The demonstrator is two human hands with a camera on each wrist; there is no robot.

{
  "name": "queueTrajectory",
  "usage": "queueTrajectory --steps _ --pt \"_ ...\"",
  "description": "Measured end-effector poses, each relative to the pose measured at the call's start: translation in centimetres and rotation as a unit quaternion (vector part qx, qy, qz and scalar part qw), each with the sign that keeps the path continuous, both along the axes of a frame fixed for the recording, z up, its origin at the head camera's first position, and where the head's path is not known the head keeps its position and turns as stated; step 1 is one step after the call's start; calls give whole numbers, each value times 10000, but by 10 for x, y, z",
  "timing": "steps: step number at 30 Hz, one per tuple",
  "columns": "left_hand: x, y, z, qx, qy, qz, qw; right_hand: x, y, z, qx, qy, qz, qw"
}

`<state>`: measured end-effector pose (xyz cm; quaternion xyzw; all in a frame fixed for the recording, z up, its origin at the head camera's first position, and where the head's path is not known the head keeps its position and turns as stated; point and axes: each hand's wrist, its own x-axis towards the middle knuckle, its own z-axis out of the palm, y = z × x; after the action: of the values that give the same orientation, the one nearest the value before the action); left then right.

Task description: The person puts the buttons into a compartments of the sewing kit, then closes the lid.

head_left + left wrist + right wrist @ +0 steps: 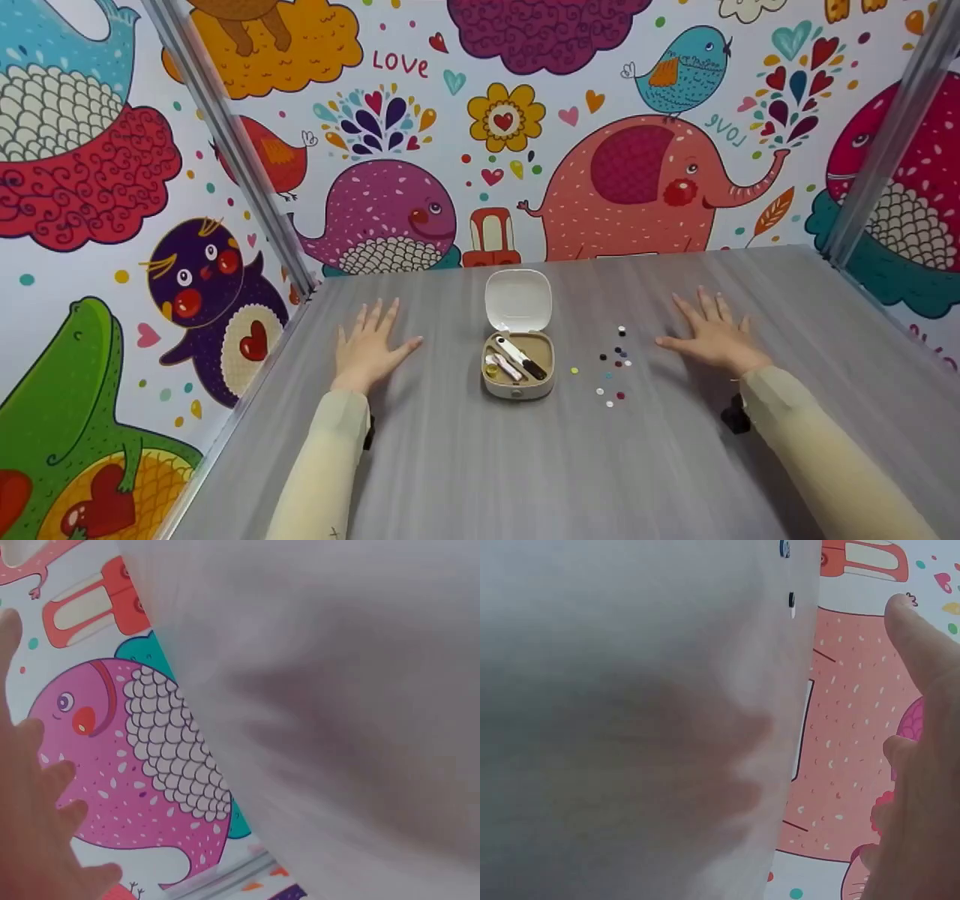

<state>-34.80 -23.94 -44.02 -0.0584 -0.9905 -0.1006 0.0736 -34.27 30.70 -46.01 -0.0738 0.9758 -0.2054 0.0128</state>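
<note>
My left hand (pixel 367 351), fingers spread, is over the grey table left of a small white box (pixel 517 391). On the other side, my right hand (pixel 714 337) is spread too and holds nothing. The box's hinged lid (pixel 518 300) stands raised at the back. Inside lie a slim white-and-black tool (pixel 519 356), a small gold round piece (pixel 492 370) and pinkish-white pieces (pixel 508 367). Between the box and my right hand are several small round button-like discs, among them a yellow disc (pixel 574 370), a white disc (pixel 600 391) and a dark red disc (pixel 621 395).
A wall with cartoon animals (pixel 630 202) closes off the table's far edge, and another printed panel (pixel 82 300) runs along the left. Metal posts rise at the left (pixel 225 142) and right (pixel 892 142) corners. Bare grey tabletop (pixel 517 472) lies in front of the box.
</note>
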Motion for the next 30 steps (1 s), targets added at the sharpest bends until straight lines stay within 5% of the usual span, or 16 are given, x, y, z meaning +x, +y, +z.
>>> queueTrajectory --steps 13,30 --pt "10 31 -4 782 0 -423 9960 5 -20 -2 -654 90 201 9976" --pt "14 61 -20 970 -103 -848 9916 13 -41 -15 -989 629 437 9921"
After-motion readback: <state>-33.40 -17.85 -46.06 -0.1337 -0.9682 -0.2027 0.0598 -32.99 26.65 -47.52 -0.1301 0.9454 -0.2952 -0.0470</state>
